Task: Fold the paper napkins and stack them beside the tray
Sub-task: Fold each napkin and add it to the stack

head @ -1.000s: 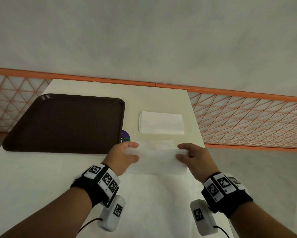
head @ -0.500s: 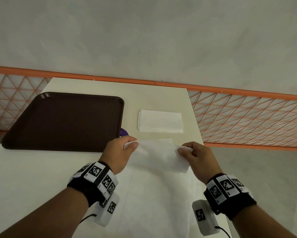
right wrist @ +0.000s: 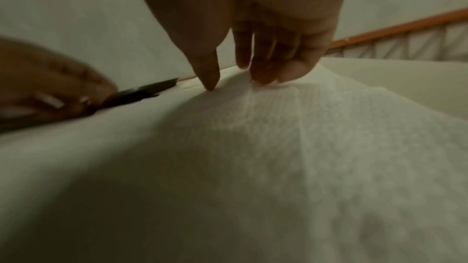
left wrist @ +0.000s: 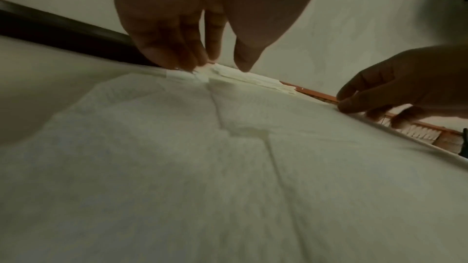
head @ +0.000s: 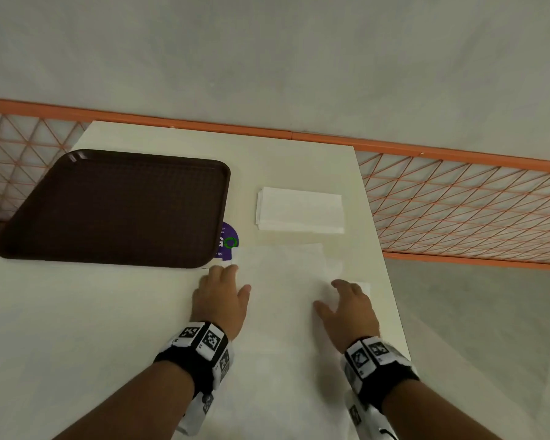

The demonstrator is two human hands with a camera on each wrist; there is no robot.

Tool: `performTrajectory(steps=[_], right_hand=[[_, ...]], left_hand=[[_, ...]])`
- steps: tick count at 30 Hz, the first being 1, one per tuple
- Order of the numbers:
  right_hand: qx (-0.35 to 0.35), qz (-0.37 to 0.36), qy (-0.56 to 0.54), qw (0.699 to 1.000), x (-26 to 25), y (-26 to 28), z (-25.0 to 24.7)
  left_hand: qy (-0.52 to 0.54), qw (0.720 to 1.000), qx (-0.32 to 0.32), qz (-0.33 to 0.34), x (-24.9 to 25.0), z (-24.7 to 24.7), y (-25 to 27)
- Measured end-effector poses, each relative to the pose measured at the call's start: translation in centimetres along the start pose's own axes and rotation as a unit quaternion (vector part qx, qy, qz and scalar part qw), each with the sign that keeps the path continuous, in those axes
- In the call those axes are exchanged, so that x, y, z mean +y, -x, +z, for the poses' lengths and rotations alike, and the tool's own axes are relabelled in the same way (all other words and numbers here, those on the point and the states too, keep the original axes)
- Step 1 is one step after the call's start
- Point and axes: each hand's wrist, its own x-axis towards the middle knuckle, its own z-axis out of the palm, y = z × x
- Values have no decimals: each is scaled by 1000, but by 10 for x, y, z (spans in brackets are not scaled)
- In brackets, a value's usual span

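Napkin [head: 283,281] between tray [head: 114,208], table edge [head: 391,290]

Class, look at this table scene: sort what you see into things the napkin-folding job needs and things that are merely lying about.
Belongs to the job:
- open napkin under both hands
- stack of folded napkins, right of the tray
- brown tray
- left hand and right hand, fingers on the napkin

Just lying about:
- purple sticker beside the tray
- orange lattice railing
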Motion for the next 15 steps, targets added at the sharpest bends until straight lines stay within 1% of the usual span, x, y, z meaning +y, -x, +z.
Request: performTrajectory(steps=[1,2,3,4,5,6,7,9,11,13,15], right_hand=[[19,-52,31,998,-2,4,3],[22,-109,47,993,-4,9,5],[3,-161,59,985,-8,12,8],[-31,-204,76,975,-12,15,13],[-67,-234,100,965,-15,16,17],[-102,-251,125,954,-17,16,22],[-130,-260,151,945,-17,16,26],[-151,-254,199,934,-10,16,30],[-153,-204,215,943,1,14,29],[-140,-143,215,956,7,12,23],[-107,-122,215,963,5,7,15]], left_hand=[[-15,999,19,25,1,1,2],[-13,997,23,66,4,3,4],[2,993,13,118,7,6,7],[11,986,-18,164,11,8,10],[6,979,-63,193,14,13,13],[-8,973,-117,199,16,15,16],[-29,968,-156,194,14,18,17],[-105,960,-185,180,8,21,18],[-162,953,-208,147,0,23,21],[-181,951,-225,105,-6,20,24],[-188,950,-236,78,-6,19,23]])
